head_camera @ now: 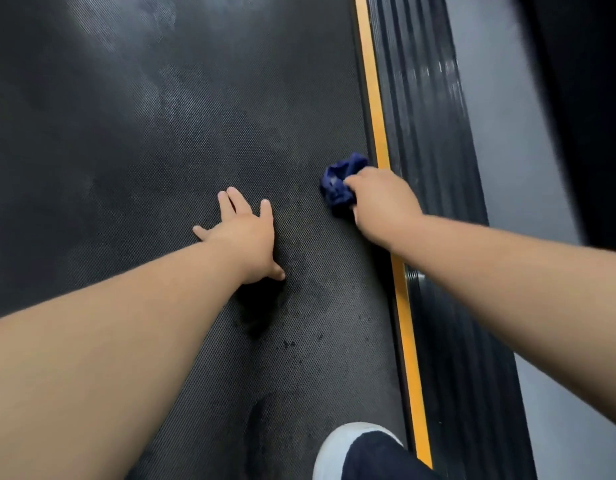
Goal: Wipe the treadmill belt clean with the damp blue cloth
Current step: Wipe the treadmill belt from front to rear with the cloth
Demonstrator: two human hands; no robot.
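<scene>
Head view, downward

Item 1: belt (161,133), black, finely dotted surface, filling the left and middle of the view. Pale hazy patches are seen on its far part, and small dark specks (289,344) on its near part.

Item 2: cloth (339,185), dark blue, bunched into a wad. It is pressed on the belt at the right edge, just beside the yellow stripe (405,327).

Item 3: right hand (382,202), fingers curled round the cloth, knuckles uppermost. The forearm is stretched across the stripe and the side rail (431,140).

Item 4: left hand (244,237), laid flat on the belt near the middle, fingers straight and spread apart, nothing held. It is set well apart from the cloth.

Item 5: side rail, black, ribbed lengthwise, running beside the yellow stripe on the right.

Item 6: shoe (344,441), white toe, placed on the belt at the bottom edge of the view and partly covered by a dark trouser leg (379,460).

Item 7: floor (500,98), grey, seen to the right of the rail
</scene>
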